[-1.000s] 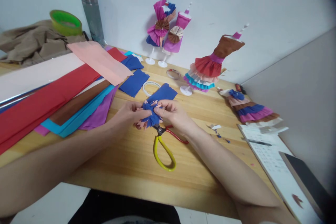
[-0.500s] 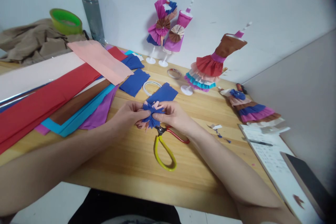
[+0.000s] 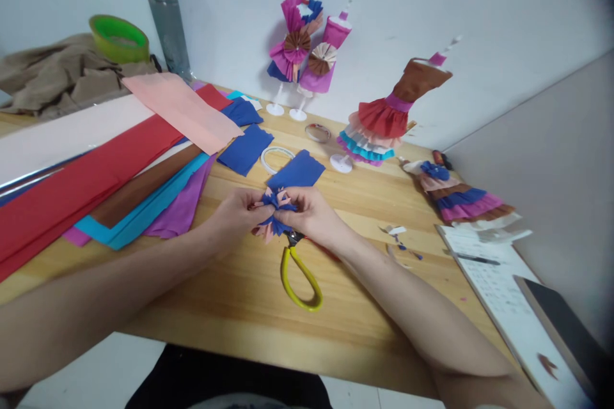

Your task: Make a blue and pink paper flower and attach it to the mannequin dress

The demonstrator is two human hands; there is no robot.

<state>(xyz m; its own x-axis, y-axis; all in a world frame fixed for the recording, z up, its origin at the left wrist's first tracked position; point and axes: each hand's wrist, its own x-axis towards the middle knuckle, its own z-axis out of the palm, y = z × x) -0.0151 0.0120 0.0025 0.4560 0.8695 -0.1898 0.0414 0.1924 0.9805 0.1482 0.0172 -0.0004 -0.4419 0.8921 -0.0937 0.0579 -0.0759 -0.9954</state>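
Observation:
Between both hands is a paper flower (image 3: 274, 225) of blue and pink crepe paper with jagged petals. My left hand (image 3: 240, 209) pinches it from the left, thumb near the blue centre. From the right, my right hand (image 3: 314, 214) is closed on it, its thumb close to the left one; the fingers partly cover the petals. Just below lie cutting pliers (image 3: 302, 281) with yellow and red handles, the red one mostly hidden by my right wrist. A blue crepe paper piece (image 3: 297, 169) lies right behind the hands, beside a white tape roll (image 3: 265, 160).
Crepe paper strips (image 3: 96, 166) in several colours cover the left side. A bottle (image 3: 167, 25) and green tape roll (image 3: 119, 41) stand behind. Small dress forms (image 3: 386, 115) line the back; a layered paper dress (image 3: 465, 198), notebook (image 3: 484, 275) and dark tablet-like device (image 3: 559, 326) lie right.
Both thumbs have shifted slightly on the flower, and more pink petals stand up around its blue centre. My right hand has moved slightly left and covers more of the red handle.

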